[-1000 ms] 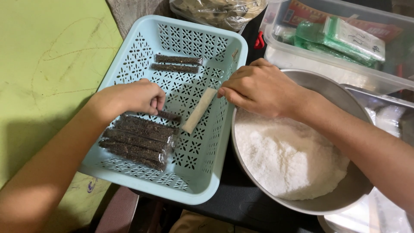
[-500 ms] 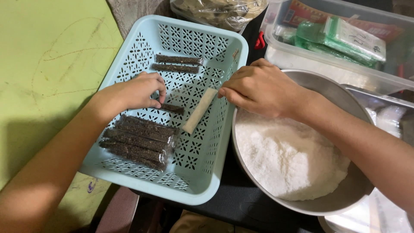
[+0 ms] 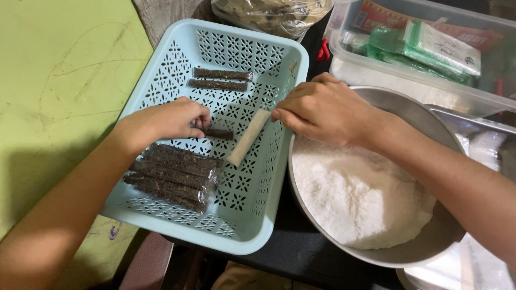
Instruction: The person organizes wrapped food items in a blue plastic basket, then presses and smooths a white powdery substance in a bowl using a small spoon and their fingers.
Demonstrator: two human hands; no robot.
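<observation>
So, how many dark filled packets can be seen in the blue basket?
About 7: two dark packets side by side at the far end, one in the left hand, and roughly four stacked near the front. The stack overlaps, so more may be hidden.

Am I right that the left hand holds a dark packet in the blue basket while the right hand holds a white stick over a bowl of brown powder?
Not quite: the powder in the bowl is white, not brown, as the head view shows. The rest stands: the left hand holds a dark packet in the blue basket, and the right hand holds a white stick.
</observation>
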